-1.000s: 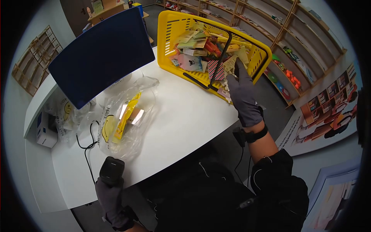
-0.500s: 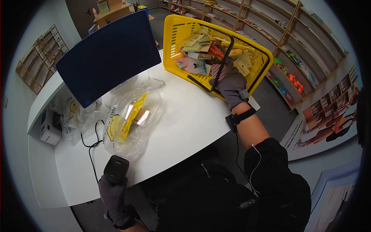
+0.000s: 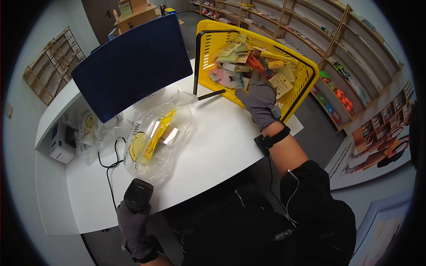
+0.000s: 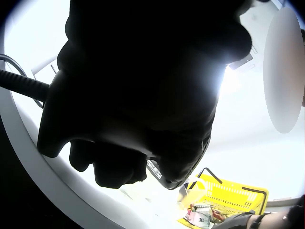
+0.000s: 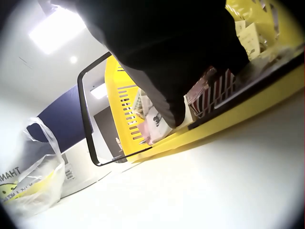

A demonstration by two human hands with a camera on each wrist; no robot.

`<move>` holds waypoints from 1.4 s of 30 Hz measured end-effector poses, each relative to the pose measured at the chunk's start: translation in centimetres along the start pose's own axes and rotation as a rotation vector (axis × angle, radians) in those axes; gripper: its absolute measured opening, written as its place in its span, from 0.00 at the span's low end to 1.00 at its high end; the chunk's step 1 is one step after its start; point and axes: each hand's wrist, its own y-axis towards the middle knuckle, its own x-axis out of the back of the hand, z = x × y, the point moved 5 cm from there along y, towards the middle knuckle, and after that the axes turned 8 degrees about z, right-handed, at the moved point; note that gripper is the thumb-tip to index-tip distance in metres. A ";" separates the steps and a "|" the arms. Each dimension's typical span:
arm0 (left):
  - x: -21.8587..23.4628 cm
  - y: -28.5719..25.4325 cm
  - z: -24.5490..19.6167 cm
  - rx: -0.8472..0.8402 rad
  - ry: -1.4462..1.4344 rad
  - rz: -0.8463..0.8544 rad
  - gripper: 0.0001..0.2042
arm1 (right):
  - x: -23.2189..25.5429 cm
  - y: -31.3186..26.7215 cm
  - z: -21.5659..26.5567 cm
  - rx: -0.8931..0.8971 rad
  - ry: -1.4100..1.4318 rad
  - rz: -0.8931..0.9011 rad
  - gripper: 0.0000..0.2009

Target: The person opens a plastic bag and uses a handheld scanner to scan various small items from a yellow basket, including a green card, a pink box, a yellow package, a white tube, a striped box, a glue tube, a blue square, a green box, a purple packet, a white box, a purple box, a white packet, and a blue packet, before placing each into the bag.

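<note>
**Tilted basket of packets reached into; scanner held at the table edge**

A yellow basket [image 3: 301,73] is seen tipped on the far right part of the white table [image 3: 222,142], its open side turned toward the person. It is filled with a heap of small flat packets [image 3: 235,66] in green, beige, pink and orange; a red-and-white striped packet [image 5: 214,90] is seen near the basket's lower rim in the right wrist view. The basket's black handle [image 3: 197,66] is swung out to the left side, with its end lying on the table.

The gloved right hand [image 3: 259,99] is laid inside the basket among the packets, fingers pointing into the heap. Whether a packet is being pinched cannot be told, since the fingers are hidden by the back of the hand.

The gloved left hand [image 3: 133,221] is kept at the near edge of the table, well apart from the basket, with its fingers wrapped round the grip of a black barcode scanner [image 3: 138,194].

Between the two hands, a clear plastic bag [image 3: 155,137] printed with a smiley face is spread on the table; a long yellow item [image 3: 155,135] and a small brownish pack [image 3: 168,133] are contained in it. A blue monitor back [image 3: 133,66] is stood behind the bag, and a second crumpled bag [image 3: 86,128] and a white box [image 3: 60,144] are placed at the far left.
</note>
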 end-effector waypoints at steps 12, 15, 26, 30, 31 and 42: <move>0.0 -0.1 -0.3 0.089 -0.008 0.020 0.16 | -1.9 2.9 -3.2 -0.333 -0.258 0.301 0.56; 0.1 -0.1 -0.6 0.082 0.003 0.013 0.16 | -0.1 2.5 -2.4 -0.321 -0.265 0.262 0.57; 0.5 -0.9 -1.4 -0.091 -0.095 -0.058 0.13 | 4.8 -6.7 2.3 0.042 1.169 0.439 0.45; 1.4 -2.7 -2.5 -0.220 0.113 -0.117 0.14 | 0.8 -10.9 5.8 0.018 2.095 1.022 0.43; 1.4 -2.5 -3.2 -0.184 0.058 -0.075 0.15 | 0.4 -12.0 7.1 0.038 2.262 1.176 0.43; -0.8 -0.8 -10.1 -0.354 -0.156 0.056 0.23 | -0.3 -18.4 12.2 0.096 1.959 1.339 0.44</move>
